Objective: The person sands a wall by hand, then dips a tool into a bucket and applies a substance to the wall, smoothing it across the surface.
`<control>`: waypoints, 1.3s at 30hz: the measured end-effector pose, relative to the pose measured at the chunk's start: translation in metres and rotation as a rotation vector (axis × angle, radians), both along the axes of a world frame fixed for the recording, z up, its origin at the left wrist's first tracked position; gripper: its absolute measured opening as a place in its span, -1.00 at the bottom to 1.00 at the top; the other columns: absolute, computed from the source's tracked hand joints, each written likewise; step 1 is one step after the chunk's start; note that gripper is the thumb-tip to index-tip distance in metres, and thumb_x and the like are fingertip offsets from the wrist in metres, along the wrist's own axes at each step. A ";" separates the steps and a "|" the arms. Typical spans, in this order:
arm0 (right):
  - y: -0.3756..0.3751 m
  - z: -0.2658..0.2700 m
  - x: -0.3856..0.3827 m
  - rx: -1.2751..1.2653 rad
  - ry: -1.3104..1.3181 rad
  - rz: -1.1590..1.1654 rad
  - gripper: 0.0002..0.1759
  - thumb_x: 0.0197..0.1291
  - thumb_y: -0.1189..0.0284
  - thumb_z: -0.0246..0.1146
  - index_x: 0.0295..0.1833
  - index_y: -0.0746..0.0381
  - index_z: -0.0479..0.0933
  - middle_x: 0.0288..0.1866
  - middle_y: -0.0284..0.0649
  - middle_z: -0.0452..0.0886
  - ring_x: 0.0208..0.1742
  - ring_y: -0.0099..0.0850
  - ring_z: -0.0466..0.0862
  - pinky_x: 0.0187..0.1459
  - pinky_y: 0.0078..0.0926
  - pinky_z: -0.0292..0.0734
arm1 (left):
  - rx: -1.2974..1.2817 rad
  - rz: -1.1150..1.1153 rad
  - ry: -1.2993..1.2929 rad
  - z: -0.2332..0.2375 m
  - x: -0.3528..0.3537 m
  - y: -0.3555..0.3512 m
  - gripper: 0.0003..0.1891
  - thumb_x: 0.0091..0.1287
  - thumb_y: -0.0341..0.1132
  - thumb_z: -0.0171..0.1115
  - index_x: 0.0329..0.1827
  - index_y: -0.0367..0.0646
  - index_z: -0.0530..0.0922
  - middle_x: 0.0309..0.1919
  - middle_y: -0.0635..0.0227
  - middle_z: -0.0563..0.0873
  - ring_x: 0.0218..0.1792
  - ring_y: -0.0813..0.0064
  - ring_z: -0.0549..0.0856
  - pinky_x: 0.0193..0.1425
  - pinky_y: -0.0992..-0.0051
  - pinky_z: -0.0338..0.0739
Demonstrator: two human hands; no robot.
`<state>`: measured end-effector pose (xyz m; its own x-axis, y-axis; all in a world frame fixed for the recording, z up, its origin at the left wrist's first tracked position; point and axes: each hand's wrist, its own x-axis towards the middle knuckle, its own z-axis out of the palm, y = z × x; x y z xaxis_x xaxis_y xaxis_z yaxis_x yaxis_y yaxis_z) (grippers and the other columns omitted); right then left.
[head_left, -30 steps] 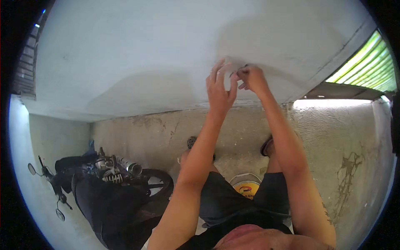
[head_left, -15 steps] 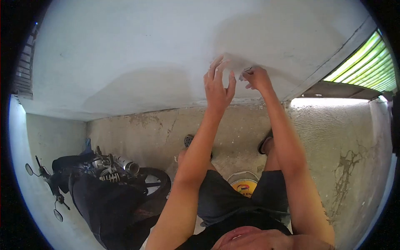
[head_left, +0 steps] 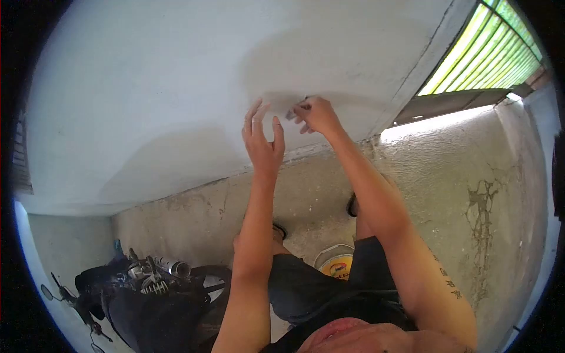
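Observation:
Both arms reach forward to the pale wall (head_left: 176,70). My left hand (head_left: 262,143) is raised in front of it with fingers apart and nothing in them, the palm side turned toward the wall. To its right, my right hand (head_left: 318,116) pinches a small, thin greyish piece (head_left: 291,114) between thumb and fingers; its kind cannot be made out. The fingertips of this hand point left, toward my left hand. Shadows of the hands and arms fall on the wall close behind them.
A paint bucket (head_left: 337,267) with a yellow label stands between my legs on the worn concrete floor (head_left: 312,206). On the left is a parked motorcycle (head_left: 153,294), partly under a dark cover. A barred gate (head_left: 471,53) lets in light at the upper right.
My view has turned and tilted, so the wall's base now slopes and the gate shows larger. Both hands sit farther left in view, their grips unchanged.

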<state>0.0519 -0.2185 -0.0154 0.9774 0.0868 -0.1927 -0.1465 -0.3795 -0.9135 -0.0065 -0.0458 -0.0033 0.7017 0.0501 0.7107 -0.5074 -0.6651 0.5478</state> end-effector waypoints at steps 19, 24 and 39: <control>-0.118 0.017 0.005 -0.111 0.059 -0.165 -0.62 0.26 0.29 0.35 -0.13 0.47 0.73 -0.51 -0.14 0.69 -0.52 -0.25 0.83 -0.44 -0.42 0.75 | 0.024 -0.049 -0.002 -0.001 0.000 -0.008 -0.64 0.53 -0.41 0.23 0.35 -0.20 0.59 0.35 0.03 0.64 0.38 0.03 0.59 0.46 0.10 0.46; -0.126 0.023 0.009 0.169 0.032 -0.248 -0.63 0.25 0.31 0.38 -0.09 0.46 0.73 -0.54 -0.22 0.62 -0.51 -0.27 0.83 -0.44 -0.46 0.74 | 0.044 -0.071 0.022 0.000 -0.004 -0.014 -0.66 0.59 -0.37 0.20 0.37 -0.20 0.59 0.37 0.04 0.61 0.41 0.06 0.57 0.46 0.10 0.47; -0.150 0.020 0.012 0.354 0.083 -0.154 -0.63 0.26 0.25 0.44 -0.01 0.34 0.76 -0.32 -0.24 0.68 -0.44 -0.33 0.79 -0.36 -0.47 0.77 | 0.094 -0.092 0.013 -0.009 0.001 -0.031 -0.66 0.54 -0.41 0.21 0.35 -0.18 0.59 0.35 0.04 0.63 0.36 0.04 0.62 0.42 0.11 0.50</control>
<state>0.0635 -0.3686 0.0042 0.9666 0.0153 -0.2557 -0.2556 -0.0113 -0.9667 -0.0056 -0.0765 -0.0123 0.7097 -0.0813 0.6998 -0.5619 -0.6645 0.4927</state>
